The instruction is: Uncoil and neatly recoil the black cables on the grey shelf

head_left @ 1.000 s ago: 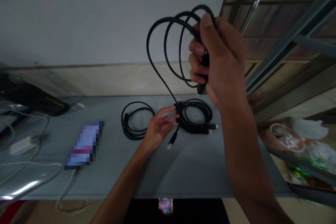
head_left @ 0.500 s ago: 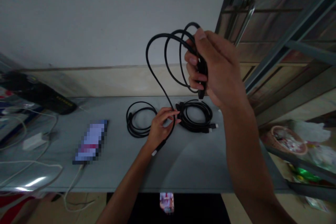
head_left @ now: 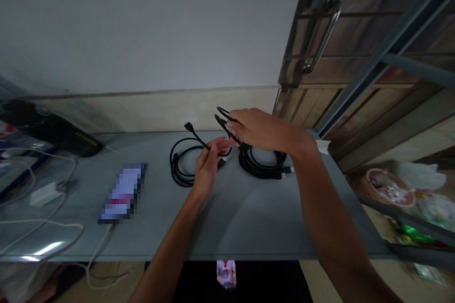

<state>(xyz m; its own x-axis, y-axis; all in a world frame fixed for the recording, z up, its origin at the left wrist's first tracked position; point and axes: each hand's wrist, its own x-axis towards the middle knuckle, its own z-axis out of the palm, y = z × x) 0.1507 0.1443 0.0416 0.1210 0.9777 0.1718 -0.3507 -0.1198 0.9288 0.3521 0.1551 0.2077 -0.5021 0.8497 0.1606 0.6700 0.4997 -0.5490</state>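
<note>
A black cable (head_left: pixel 189 127) runs between my two hands, low over the table. My left hand (head_left: pixel 208 163) pinches it near one end, and that end's plug points up and to the left. Closed around its loops is my right hand (head_left: pixel 258 128), whose knuckles face up and hide part of the cable. A coiled black cable (head_left: pixel 181 182) lies behind and left of my left hand. Below my right hand rests a thicker coil of black cable (head_left: pixel 261 170), its plugs with light tips pointing right.
On the grey table (head_left: pixel 159 236), a phone (head_left: pixel 122 194) with a white charging cord lies to the left. A black bottle (head_left: pixel 67 132) is at the back left, near a white adapter (head_left: pixel 44 194). A metal frame post (head_left: pixel 355 85) and a basket (head_left: pixel 389 187) are on the right.
My right hand has come down and left with the cable, from high up to just above the thicker coil. My left hand now grips near a plug that points up-left.
</note>
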